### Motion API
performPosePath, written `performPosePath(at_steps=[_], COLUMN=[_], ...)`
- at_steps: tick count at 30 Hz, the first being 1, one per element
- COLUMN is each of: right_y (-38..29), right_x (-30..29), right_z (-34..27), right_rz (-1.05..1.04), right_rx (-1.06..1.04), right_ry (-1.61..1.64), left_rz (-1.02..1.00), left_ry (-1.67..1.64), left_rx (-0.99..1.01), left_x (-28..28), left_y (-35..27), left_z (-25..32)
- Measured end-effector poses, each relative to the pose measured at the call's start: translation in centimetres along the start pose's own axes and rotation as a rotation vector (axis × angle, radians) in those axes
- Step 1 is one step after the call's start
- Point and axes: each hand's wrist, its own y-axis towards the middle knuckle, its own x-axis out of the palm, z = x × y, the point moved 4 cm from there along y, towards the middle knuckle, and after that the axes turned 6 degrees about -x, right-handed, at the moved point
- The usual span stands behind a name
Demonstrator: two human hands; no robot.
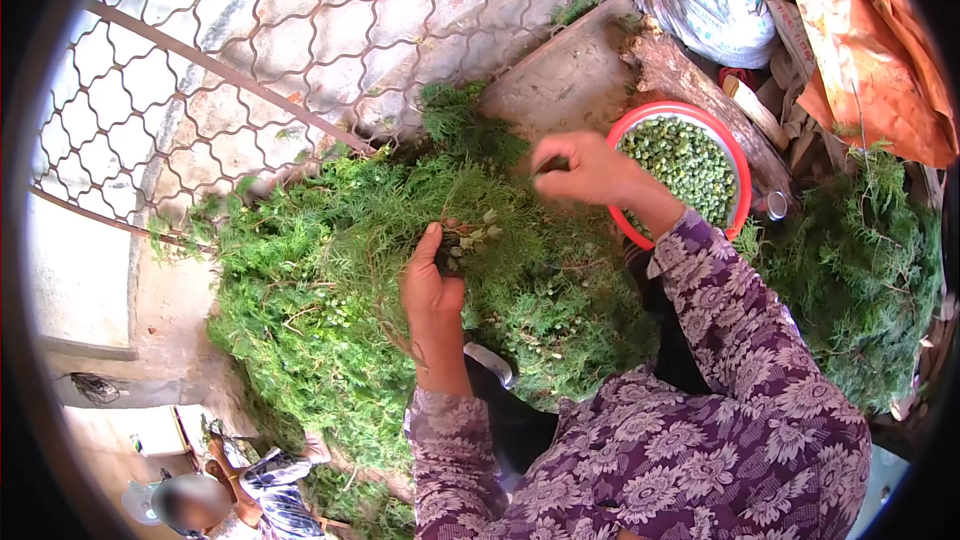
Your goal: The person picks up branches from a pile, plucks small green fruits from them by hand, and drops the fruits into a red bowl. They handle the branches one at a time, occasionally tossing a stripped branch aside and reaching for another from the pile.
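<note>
My left hand [435, 296] is closed around a conifer sprig, probably arborvitae, with pale green cones [478, 234] at its tip. Its thumb points up along the stems. To the right and a little higher, my right hand [577, 169] is blurred, its fingers curled towards the thumb; whether something small is pinched there is unclear. Both hands are above a large heap of cut green branches [315, 307]. Beside my right wrist stands a red-rimmed basin [744, 184], white inside, holding many small green cones [679, 157]. My right forearm covers part of its near rim.
A wire mesh panel [322, 37] borders the heap at upper left. Behind the basin lie a log [690, 75], a white woven sack [712, 7] and orange sheeting [877, 52]. More branches [847, 277] lie at right. Another person [270, 495] is at lower left.
</note>
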Motion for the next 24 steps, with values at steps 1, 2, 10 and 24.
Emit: performPosePath(at_steps=[1,2,10,24], right_y=[-0.1,-0.4,-3.4,-0.7], right_x=[-1.2,-2.4,-7.7,3.9], right_z=[0.7,0.9,2.9,-3.6], right_rz=[0.092,0.123,0.286,0.082], right_rx=[0.066,0.055,0.304,-0.312], right_ry=[-0.083,-0.288,-1.011,-0.258], left_rz=[0.012,0.016,-0.036,-0.064], left_ry=[-0.017,-0.02,-0.063,-0.061], left_rx=[0.023,0.029,-0.028,-0.11], left_x=[-0.4,-0.6,0.6,1.2], left_y=[0.0,-0.2,-0.6,1.0], left_z=[0.2,0.5,0.7,-2.4])
